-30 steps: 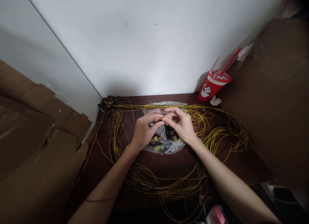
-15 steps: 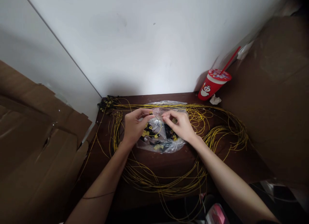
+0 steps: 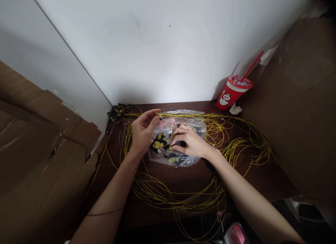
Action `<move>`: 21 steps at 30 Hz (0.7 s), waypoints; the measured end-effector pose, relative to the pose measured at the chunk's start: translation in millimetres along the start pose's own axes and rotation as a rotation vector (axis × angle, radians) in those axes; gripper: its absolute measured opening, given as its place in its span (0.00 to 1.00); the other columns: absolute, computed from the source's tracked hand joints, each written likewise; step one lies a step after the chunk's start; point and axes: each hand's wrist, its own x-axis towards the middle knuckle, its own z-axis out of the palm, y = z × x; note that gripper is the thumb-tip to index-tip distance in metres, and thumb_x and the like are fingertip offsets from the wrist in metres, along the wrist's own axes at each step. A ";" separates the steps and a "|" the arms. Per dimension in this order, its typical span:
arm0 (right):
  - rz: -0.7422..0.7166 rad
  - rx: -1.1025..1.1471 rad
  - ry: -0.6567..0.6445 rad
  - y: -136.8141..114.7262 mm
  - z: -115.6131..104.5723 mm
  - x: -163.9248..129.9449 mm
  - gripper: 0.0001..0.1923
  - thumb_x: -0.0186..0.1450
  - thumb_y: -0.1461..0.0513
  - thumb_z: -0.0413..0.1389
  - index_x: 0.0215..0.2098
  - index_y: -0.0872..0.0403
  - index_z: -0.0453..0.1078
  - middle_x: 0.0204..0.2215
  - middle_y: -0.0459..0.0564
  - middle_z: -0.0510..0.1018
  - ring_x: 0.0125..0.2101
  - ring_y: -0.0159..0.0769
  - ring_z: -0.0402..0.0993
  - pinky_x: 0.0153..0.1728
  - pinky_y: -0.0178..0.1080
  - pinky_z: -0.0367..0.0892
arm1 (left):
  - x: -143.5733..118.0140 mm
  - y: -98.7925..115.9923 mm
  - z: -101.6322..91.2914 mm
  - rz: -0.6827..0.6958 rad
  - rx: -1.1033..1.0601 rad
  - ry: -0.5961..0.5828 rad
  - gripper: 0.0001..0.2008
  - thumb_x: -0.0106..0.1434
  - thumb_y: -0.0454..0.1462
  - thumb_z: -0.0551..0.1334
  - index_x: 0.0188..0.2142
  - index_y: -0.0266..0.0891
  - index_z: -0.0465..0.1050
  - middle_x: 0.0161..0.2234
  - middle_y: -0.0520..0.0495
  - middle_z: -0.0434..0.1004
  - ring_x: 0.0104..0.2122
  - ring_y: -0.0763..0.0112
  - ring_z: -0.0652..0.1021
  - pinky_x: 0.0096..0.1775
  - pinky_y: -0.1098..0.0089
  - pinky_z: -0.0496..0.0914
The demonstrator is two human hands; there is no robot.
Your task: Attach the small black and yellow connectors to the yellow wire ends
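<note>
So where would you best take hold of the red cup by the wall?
Grip the red cup around its tapered body below the lid, coming from the left front: it leans back toward the corner, its straw sticks up to the right, and cardboard closes the right side.

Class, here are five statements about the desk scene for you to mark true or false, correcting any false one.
1. The left hand pinches the end of a thin yellow wire. True.
2. The right hand rests on the clear plastic bag. True.
3. The red cup stands at the desk's near left corner. False: it stands at the far right, by the wall.
4. The cup has a straw. True.
5. The bag holds only white parts. False: black and yellow ones.
</note>
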 end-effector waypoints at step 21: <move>0.313 0.740 0.558 1.3 -5.8 4.6 0.05 0.57 0.63 0.60 0.33 0.53 0.74 0.34 0.48 0.78 0.33 0.31 0.74 0.39 0.40 0.69 | -13.8 -3.1 15.8 -0.038 0.063 -0.170 0.08 0.53 0.34 0.65 0.35 0.38 0.72 0.33 0.47 0.79 0.34 0.71 0.79 0.38 0.68 0.76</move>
